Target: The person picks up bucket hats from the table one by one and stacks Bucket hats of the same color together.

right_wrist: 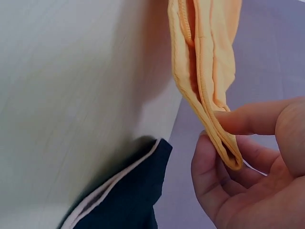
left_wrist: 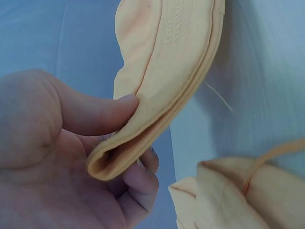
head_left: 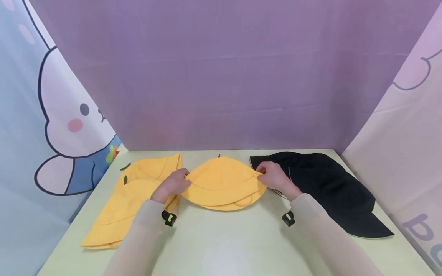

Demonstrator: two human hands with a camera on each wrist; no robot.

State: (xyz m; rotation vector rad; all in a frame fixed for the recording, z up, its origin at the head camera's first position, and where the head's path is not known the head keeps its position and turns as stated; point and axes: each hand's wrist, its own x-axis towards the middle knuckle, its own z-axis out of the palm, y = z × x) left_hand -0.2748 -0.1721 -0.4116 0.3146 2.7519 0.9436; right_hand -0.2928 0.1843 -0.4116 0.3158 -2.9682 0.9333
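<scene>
My left grip (head_left: 174, 182) pinches one end of a yellow hat (head_left: 221, 184), the thumb laid along the brim seam and the fingers bent behind the cloth. My right grip (head_left: 276, 177) pinches the opposite end the same way, thumb on one face, fingers on the other. The hat stretches between the two, folded flat, crown pointing away from me and its curved brim towards me, over the middle of the counter (head_left: 224, 245); I cannot tell whether its lower edge touches the surface. At each end the doubled brim shows as a narrow fold.

Two more yellow hats (head_left: 127, 203) lie overlapping on the left of the counter, each with a small green leaf (head_left: 125, 179), close by my left grip. From the left wrist, an orange strap (left_wrist: 276, 155) shows on the yellow cloth below. To the right lies black headwear (head_left: 321, 188) with pale edging, just beside my right grip; I cannot tell whether it is one piece or several. A purple cloth (head_left: 221, 76) hangs behind, and a cartoon-printed blue curtain (head_left: 24, 153) hangs on the left.
</scene>
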